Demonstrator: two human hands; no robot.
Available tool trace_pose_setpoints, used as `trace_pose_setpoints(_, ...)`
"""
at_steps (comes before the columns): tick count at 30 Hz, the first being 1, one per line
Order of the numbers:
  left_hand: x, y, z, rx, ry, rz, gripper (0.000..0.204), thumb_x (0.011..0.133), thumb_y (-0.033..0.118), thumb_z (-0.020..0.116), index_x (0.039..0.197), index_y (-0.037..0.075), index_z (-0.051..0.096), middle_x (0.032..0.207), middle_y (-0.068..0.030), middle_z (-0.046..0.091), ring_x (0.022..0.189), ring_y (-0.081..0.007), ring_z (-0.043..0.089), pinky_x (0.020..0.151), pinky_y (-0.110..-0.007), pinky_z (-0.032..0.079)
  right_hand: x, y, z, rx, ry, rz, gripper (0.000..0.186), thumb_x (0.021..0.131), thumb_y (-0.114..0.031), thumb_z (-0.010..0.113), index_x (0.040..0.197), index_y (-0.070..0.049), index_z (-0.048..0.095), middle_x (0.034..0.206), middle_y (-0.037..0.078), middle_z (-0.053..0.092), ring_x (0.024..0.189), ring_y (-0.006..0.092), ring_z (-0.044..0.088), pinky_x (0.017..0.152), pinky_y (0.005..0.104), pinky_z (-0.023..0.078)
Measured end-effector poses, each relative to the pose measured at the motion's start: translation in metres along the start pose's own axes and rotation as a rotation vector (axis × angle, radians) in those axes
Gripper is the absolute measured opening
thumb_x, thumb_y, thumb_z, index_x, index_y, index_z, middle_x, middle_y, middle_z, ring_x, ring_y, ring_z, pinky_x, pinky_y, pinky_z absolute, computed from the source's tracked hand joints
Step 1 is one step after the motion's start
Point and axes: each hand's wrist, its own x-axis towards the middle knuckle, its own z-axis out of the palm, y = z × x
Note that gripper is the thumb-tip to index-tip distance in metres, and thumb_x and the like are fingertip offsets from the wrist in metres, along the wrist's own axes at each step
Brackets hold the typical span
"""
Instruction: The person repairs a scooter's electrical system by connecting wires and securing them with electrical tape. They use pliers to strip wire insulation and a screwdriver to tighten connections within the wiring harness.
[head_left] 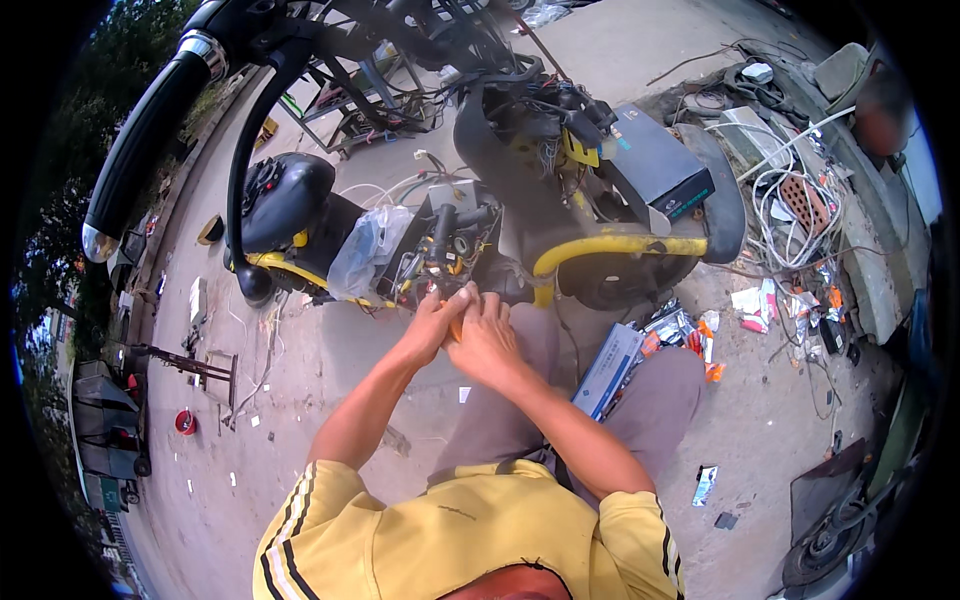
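My left hand and my right hand are close together, fingers closed, at the near edge of an electric scooter's opened middle section. A slim orange thing, perhaps a tool handle, shows between them, against my right palm. What my left fingertips pinch is too small to make out. Just beyond the hands lies a tangle of wires and connectors in the open compartment. A clear plastic bag hangs beside it on the left. The scooter's yellow frame tube curves over its wheel at the right.
A dark box rests on the scooter's front. A long blue-and-white box lies by my leg, near torn packets. Coiled white cable and a brick lie far right. The handlebar grip juts in at upper left.
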Motion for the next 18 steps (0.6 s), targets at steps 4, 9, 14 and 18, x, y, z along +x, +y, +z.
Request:
trace_pose_setpoints(4, 0.040, 0.009, -0.020, -0.003, 0.002, -0.145, 0.025, 0.116, 0.021, 0.062, 0.126, -0.001, 0.067, 0.102, -0.0095, 0.072, 0.081, -0.0161, 0.069, 0.068, -0.034, 0.059, 0.008, 0.019, 0.002, 0.026, 0.149, -0.150, 0.088, 0.095, -0.040, 0.086, 0.162, 0.003, 0.049, 0.157, 0.027, 0.054, 0.140, 0.0453, 0.059, 0.117, 0.0537, 0.051)
trace_pose_setpoints(9, 0.088, -0.010, -0.072, 0.051, 0.008, -0.201, 0.023, 0.112, 0.020, 0.070, 0.118, -0.002, 0.068, 0.091, -0.0088, 0.075, 0.063, -0.0115, 0.065, 0.054, -0.026, 0.053, -0.004, 0.039, -0.083, 0.353, 0.598, -0.302, 0.031, 0.103, -0.013, 0.076, 0.129, 0.003, 0.075, 0.121, 0.018, 0.078, 0.102, 0.0359, 0.079, 0.092, 0.0436, 0.062)
trace_pose_setpoints(14, 0.131, -0.044, -0.121, 0.406, 0.129, -0.045, 0.023, 0.108, 0.017, 0.074, 0.116, -0.004, 0.069, 0.089, -0.0100, 0.076, 0.061, -0.0157, 0.068, 0.060, -0.031, 0.057, 0.027, 0.048, -0.148, 0.284, 0.916, -0.355, 0.022, 0.106, -0.010, 0.072, 0.124, 0.001, 0.078, 0.117, 0.021, 0.078, 0.103, 0.0422, 0.077, 0.088, 0.0472, 0.062)
trace_pose_setpoints(18, 0.130, -0.024, -0.101, 1.035, 0.248, 0.206, 0.028, 0.102, 0.016, 0.078, 0.116, -0.006, 0.068, 0.094, -0.0189, 0.080, 0.073, -0.0316, 0.077, 0.072, -0.042, 0.061, 0.058, 0.053, -0.164, 0.110, 0.893, -0.329, 0.026, 0.107, -0.022, 0.073, 0.118, 0.000, 0.081, 0.117, 0.023, 0.078, 0.101, 0.0463, 0.076, 0.086, 0.0535, 0.060)
